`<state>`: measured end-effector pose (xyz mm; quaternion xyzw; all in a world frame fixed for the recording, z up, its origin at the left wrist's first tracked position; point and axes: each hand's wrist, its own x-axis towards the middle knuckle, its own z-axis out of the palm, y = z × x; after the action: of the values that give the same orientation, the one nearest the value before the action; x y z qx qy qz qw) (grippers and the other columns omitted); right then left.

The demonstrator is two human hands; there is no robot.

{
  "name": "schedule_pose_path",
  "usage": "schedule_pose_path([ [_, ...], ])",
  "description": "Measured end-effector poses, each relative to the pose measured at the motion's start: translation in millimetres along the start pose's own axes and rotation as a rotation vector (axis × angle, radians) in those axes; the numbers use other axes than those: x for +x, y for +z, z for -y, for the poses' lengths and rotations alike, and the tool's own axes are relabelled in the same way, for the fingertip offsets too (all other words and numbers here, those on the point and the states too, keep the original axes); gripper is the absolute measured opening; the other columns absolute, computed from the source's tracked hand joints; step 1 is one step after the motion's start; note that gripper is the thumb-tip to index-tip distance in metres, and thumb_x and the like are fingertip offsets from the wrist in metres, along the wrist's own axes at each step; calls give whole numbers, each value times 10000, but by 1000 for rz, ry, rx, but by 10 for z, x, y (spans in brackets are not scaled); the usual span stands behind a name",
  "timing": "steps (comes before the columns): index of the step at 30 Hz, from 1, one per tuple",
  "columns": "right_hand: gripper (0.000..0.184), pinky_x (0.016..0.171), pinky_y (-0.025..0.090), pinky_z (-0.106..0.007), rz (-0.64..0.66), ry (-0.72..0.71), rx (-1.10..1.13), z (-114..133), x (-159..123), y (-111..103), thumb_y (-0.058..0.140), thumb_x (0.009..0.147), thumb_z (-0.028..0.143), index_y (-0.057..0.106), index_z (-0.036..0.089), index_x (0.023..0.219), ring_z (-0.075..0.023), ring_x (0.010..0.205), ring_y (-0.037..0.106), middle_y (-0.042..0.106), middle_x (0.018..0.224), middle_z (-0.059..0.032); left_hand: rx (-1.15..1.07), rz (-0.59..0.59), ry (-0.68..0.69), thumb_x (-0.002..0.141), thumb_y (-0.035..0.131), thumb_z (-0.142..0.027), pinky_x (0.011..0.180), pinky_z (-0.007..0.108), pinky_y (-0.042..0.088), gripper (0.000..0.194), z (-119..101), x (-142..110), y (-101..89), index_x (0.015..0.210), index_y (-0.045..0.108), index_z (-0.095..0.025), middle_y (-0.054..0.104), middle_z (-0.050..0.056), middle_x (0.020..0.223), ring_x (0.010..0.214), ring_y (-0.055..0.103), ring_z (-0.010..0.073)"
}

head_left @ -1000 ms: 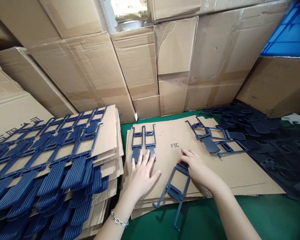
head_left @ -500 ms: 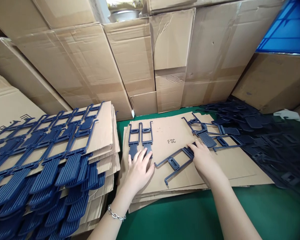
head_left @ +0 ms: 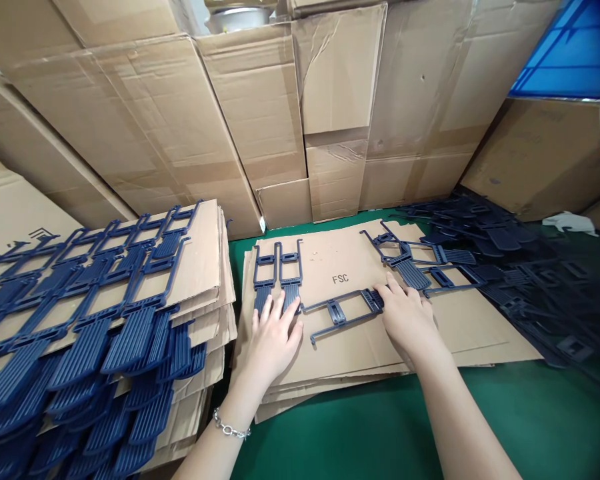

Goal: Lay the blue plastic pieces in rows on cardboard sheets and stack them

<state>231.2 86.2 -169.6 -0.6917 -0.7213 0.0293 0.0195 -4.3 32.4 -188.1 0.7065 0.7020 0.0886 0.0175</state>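
Observation:
My left hand (head_left: 274, 333) lies with fingers spread, its fingertips on the ribbed ends of two dark blue plastic frames (head_left: 290, 268) set side by side on a cardboard sheet (head_left: 330, 257). My right hand (head_left: 409, 319) is closed around the ribbed end of another dark blue plastic frame (head_left: 336, 312). That frame lies aslant with its two hooked prongs pointing left, toward my left hand. Just beyond my right hand, several loose frames (head_left: 413, 273) overlap on the cardboard.
At left rises a stack of cardboard sheets (head_left: 205, 267) layered with rows of blue frames (head_left: 130, 340). A dark heap of frames (head_left: 495, 233) covers the right side of the green table (head_left: 360, 427). Cardboard boxes (head_left: 250, 107) wall off the back.
The frame in my right hand has swung, its prongs now pointing more squarely left and lying nearer my left hand. My left hand stays on the two frames. The view has shifted slightly.

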Motion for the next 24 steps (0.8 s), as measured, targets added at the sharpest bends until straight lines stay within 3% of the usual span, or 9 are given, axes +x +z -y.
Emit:
schedule_pose_path([
  [8, 451, 694, 415, -333, 79, 130, -9, -35, -128, -153, 272, 837, 75, 505, 178, 1210, -286, 985, 447, 500, 1116, -108, -3, 33, -21, 874, 281, -394, 1016, 558, 178, 449, -36, -19, -57, 1314, 339, -324, 248, 32, 1435, 1314, 171, 283],
  [14, 364, 622, 403, -301, 84, 172, 94, 73, -77, -154, 410, 864, 350, 517, 197, 1177, -230, 856, 533, 492, 1027, -98, -5, 36, -24, 871, 300, -384, 1017, 551, 187, 444, -47, -16, -73, 1307, 353, -321, 268, 38, 1427, 1308, 195, 282],
  [19, 449, 693, 399, -290, 13, 17, 184, 232, -44, -73, 408, 860, 392, 461, 145, 1231, -217, 894, 528, 509, 1017, -107, -9, 14, -15, 870, 311, -383, 1009, 564, 193, 440, -43, -16, -72, 1302, 363, -320, 286, 44, 1419, 1302, 209, 290],
  [24, 378, 754, 382, -296, -66, -103, 158, 372, -104, 5, 438, 844, 332, 514, 181, 1182, -219, 946, 479, 517, 1067, -103, -19, 10, -5, 871, 309, -392, 1004, 565, 199, 443, -42, -18, -67, 1303, 363, -314, 288, 53, 1417, 1302, 206, 293],
])
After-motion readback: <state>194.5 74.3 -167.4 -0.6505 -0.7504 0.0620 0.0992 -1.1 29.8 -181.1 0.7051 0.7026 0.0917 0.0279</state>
